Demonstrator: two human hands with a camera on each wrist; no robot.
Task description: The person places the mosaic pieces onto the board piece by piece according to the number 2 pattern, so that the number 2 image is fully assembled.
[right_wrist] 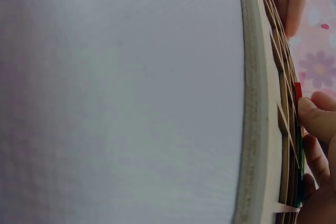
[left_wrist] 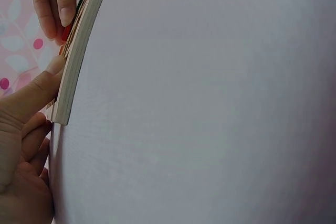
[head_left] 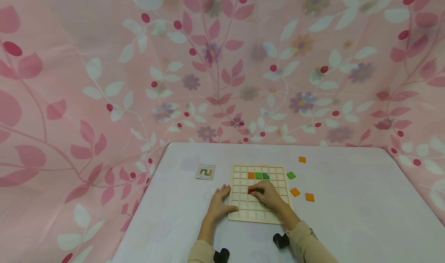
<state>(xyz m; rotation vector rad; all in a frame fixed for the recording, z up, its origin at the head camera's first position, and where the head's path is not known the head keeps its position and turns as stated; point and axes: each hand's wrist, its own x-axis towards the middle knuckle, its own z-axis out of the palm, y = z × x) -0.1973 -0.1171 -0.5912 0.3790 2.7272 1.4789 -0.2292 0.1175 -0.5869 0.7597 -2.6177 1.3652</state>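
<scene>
A wooden grid board (head_left: 243, 216) lies on the white table. My left hand (head_left: 219, 205) rests at its left edge, fingers spread alongside and thumb over the lower left corner. Over the middle of the board, my right hand (head_left: 268, 195) pinches a small red square tile (head_left: 250, 192), whose edge also shows beside the fingertips in the right wrist view. Near the board's top, an orange tile (head_left: 251, 175), a green tile (head_left: 258, 175) and a darker green tile (head_left: 265, 175) sit in a row of squares. More green pieces are partly hidden under the right hand.
A small pattern card (head_left: 206, 172) lies left of the board. To the right are a loose green tile (head_left: 291, 175) and several orange tiles (head_left: 309, 197). A pink floral cloth (head_left: 222, 81) hangs behind the table (head_left: 365, 201).
</scene>
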